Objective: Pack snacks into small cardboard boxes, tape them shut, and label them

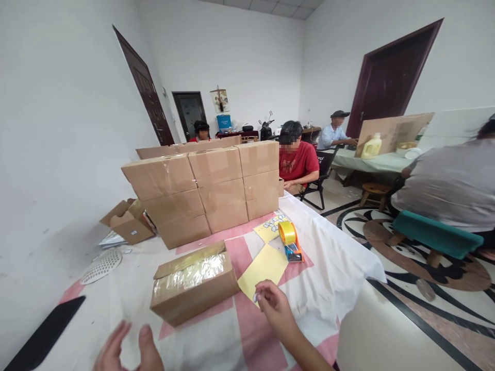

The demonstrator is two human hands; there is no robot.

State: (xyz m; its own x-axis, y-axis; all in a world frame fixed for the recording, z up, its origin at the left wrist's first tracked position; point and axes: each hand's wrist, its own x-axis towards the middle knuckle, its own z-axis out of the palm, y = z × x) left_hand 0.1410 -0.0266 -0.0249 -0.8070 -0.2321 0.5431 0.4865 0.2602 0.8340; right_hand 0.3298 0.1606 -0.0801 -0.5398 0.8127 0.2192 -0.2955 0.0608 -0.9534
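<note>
Although most of the worktop (328, 273) in front of me lies under a pink-and-white cloth, its far part carries a stack of cardboard cartons (222, 196), closed and shiny with tape. Nearer to me, apart from that stack, sits a single taped carton (197, 293); clear tape runs across its top, so I judge its closing to be done or nearly so, though I cannot tell whether the end edges are stuck down. I see no label on the faces turned to me, and by my judgement any marking is what would be left. To its right lie a plain yellow sheet (268, 263), close by the carton, and beyond it a sticker sheet (273, 226) that bears several white pieces. My left hand (129, 350) is spread with nothing in it that I can see, near the carton's near side; my right hand (274, 304) pinches between thumb and finger over the plain sheet's near edge, to the right of the carton. The tape dispenser (291, 242) rests beyond that hand, untouched, and the smallest thing, a small white piece (256, 297), is at my right fingertips, apart from the carton
</note>
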